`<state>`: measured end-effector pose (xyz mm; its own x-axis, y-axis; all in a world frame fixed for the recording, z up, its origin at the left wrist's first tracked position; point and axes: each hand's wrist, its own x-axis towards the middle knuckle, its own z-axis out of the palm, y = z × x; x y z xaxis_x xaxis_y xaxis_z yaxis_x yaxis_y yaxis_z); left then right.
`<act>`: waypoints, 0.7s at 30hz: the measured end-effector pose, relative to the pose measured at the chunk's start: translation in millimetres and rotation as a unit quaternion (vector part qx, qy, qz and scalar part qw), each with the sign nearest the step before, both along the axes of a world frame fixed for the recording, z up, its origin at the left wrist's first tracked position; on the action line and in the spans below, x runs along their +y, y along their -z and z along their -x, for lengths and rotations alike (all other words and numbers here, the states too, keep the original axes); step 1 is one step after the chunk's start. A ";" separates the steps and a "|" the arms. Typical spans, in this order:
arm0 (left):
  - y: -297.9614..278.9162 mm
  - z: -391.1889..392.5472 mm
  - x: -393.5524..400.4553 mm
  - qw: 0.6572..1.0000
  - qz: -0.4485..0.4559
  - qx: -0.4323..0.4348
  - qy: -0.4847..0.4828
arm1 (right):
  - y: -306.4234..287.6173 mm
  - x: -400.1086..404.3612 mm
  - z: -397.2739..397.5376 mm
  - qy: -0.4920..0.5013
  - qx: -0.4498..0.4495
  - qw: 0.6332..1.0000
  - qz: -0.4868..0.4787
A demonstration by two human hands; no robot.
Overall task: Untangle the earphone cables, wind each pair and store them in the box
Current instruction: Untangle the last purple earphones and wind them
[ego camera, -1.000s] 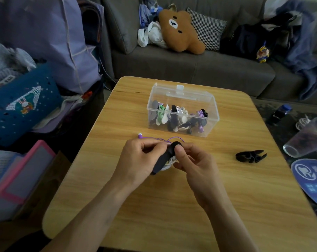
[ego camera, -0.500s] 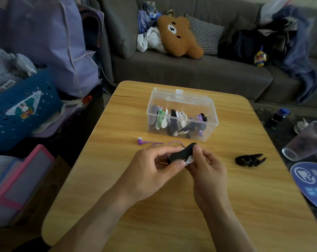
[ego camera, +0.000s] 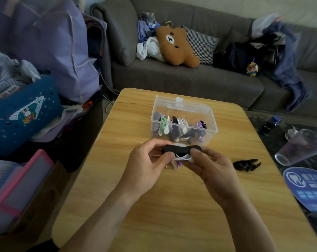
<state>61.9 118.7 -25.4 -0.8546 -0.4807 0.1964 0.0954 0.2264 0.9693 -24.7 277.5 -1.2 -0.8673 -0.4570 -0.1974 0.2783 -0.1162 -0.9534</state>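
Left hand (ego camera: 150,161) and right hand (ego camera: 207,165), each grip pinching one end of a black winder (ego camera: 181,149) with white earphone cable (ego camera: 183,157) beneath it, held above the table (ego camera: 172,206) just before the clear box (ego camera: 184,120) of wound earphones.

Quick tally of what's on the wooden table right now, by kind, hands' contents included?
Clear plastic box with wound earphones: 1
Black cable winders outside the box: 2, one gripped by left hand and right hand over white-and-purple cable, one loose at right
Total: 3
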 end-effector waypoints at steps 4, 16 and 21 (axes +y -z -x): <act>0.2 1.9 -7.9 0.999 0.028 -0.017 -0.043 | -31.5 -9.3 30.2 0.148 0.229 0.954 -0.127; 18.4 5.7 -22.9 0.949 0.286 -0.131 -0.017 | -23.4 -64.7 122.3 0.008 0.403 0.780 -0.479; 22.6 4.5 -25.2 0.911 0.334 -0.241 0.024 | -37.8 -69.0 128.3 -0.095 0.384 0.717 -0.574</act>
